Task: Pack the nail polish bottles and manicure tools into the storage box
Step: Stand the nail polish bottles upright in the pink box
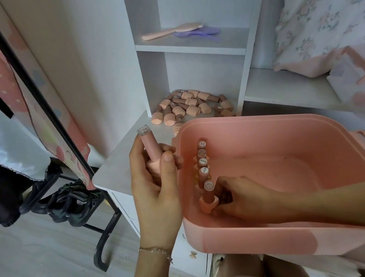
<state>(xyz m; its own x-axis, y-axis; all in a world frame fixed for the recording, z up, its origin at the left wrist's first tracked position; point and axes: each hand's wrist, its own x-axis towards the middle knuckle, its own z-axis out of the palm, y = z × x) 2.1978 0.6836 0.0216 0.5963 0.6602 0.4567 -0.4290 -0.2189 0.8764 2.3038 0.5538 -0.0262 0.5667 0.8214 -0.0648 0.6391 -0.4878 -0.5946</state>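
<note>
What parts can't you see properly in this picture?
- Right hand, head view: its fingertips hide behind the bottle inside the pink box.
- Labels on the bottle caps: too small to read.
- Pile of bottles on the shelf: partly hidden by the box rim.

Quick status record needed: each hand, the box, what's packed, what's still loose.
left hand: grips one nail polish bottle upright, outside the box's left wall
right hand: inside the box, fingers curled round the nearest bottle of the row
storage box: pink, open, on the white desk
packed: row of five bottles standing along the left wall
still loose: pile of bottles in the lower shelf cubby
upper shelf: pink brush, purple comb
</note>
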